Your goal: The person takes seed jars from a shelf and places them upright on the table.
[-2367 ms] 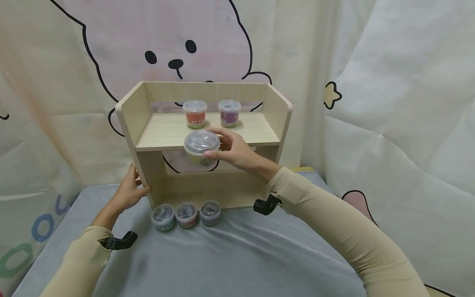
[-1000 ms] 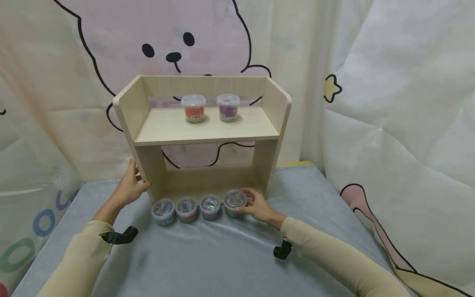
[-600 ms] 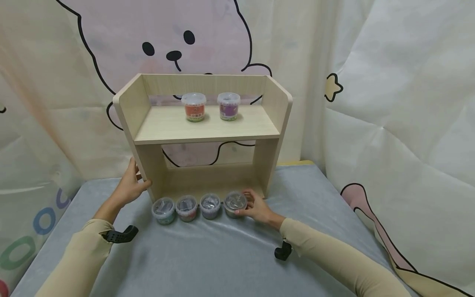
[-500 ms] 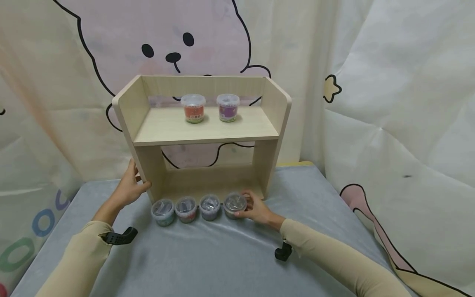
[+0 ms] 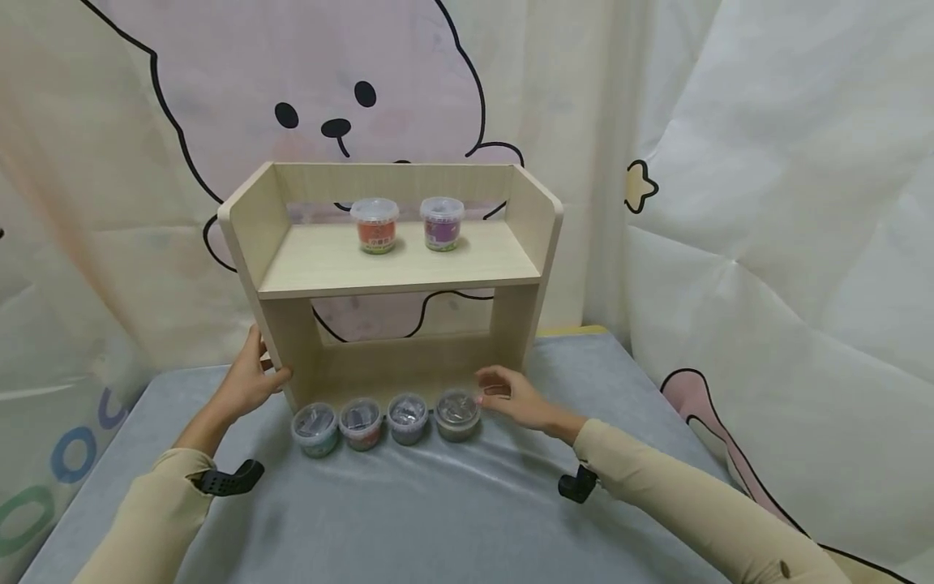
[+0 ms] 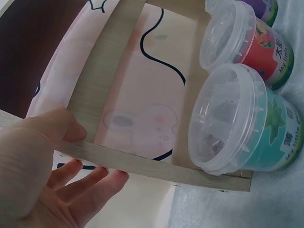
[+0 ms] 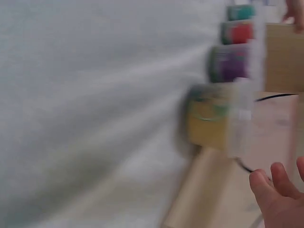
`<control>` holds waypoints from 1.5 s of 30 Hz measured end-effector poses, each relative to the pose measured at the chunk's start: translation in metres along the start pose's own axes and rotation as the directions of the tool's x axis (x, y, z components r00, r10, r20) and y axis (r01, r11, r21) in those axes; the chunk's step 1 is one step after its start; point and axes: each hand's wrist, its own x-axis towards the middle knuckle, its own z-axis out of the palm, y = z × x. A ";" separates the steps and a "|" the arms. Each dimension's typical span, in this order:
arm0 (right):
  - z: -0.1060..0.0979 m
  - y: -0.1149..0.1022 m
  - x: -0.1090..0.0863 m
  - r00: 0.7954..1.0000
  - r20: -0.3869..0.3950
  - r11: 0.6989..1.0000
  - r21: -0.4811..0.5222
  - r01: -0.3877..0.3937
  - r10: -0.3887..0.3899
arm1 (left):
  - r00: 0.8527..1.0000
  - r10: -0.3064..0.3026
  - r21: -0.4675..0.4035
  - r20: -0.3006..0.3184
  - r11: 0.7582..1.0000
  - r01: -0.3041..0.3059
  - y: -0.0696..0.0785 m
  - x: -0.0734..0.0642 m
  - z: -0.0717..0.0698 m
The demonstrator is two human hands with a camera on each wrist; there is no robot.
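Note:
My left hand point(image 5: 248, 381) grips the left side panel of a pale wooden shelf point(image 5: 397, 280); in the left wrist view the thumb lies on one side of the panel's edge and the fingers on the other. A row of small lidded plastic tubs stands before the shelf: a teal one point(image 6: 278, 130), a red one point(image 6: 266, 50), a purple one point(image 5: 407, 422) and a yellow one point(image 7: 209, 116) at the right end. My right hand point(image 5: 521, 397) is just right of the yellow tub, fingers loosely bent, holding nothing. The right wrist view is blurred.
On the upper board of the shelf stand an orange-labelled tub point(image 5: 375, 227) and a purple-labelled tub point(image 5: 442, 225). A grey-blue cloth point(image 5: 409, 519) covers the table. Behind hangs a cartoon-printed curtain point(image 5: 576, 162).
My right hand carried the yellow tub from in front of the upper board down to the row's right end, then let go and drew slightly right. My left hand stays on the shelf.

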 end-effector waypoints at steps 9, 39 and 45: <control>-0.035 -0.080 0.012 0.994 -0.014 0.993 0.022 0.112 -0.112 | 1.000 0.001 0.002 0.004 1.000 -0.001 0.002 0.003 -0.003; -0.084 -0.170 0.117 0.917 -0.394 0.997 0.009 0.077 -0.067 | 1.000 0.002 0.004 -0.005 1.000 -0.002 0.002 0.002 -0.003; -0.082 -0.164 0.132 0.922 -0.388 0.999 0.029 0.040 -0.025 | 1.000 -0.015 0.000 -0.005 1.000 0.015 0.003 0.001 -0.003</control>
